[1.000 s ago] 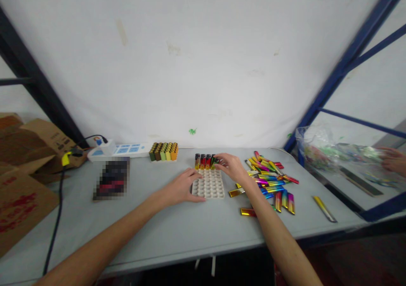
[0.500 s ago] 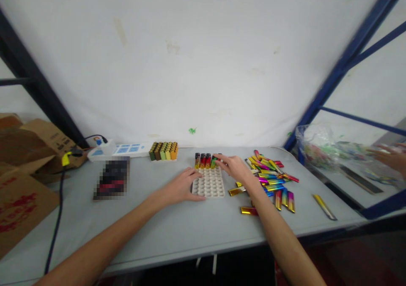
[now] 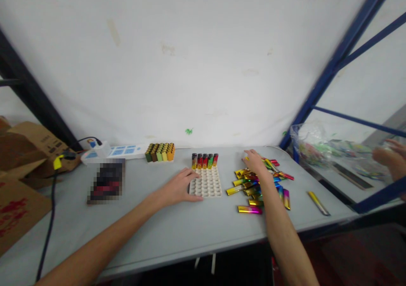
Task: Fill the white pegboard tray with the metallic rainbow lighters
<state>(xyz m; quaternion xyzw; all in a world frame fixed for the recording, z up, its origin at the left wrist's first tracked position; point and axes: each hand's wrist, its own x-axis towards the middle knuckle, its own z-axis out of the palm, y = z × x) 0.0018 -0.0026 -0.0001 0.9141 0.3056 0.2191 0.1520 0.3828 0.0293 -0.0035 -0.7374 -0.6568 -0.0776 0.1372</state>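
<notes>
My left hand (image 3: 180, 186) lies at the left side of a white tray (image 3: 207, 186) with rows of round holes, its thumb and fingers closed round the edge. One row of upright lighters (image 3: 205, 161) with black tops stands along the tray's far end, their bodies red, green and orange. My right hand (image 3: 254, 161) is at the far left of a loose pile of shiny coloured lighters (image 3: 250, 210). Its fingers are stretched out and apart at the pile; what lies beneath them is partly hidden.
A filled block of gold-topped pieces (image 3: 160, 153) stands at the back left beside a power strip (image 3: 127, 151). Further left are a blurred dark item (image 3: 108, 180) and a cardboard box (image 3: 22, 210). One lighter (image 3: 318, 203) lies apart at right. A co-worker's hand (image 3: 391, 157) shows beyond the blue frame.
My right hand has left the row of lighters and moved right to the pile. A lighter it held now stands in the row. My left hand stays on the tray.
</notes>
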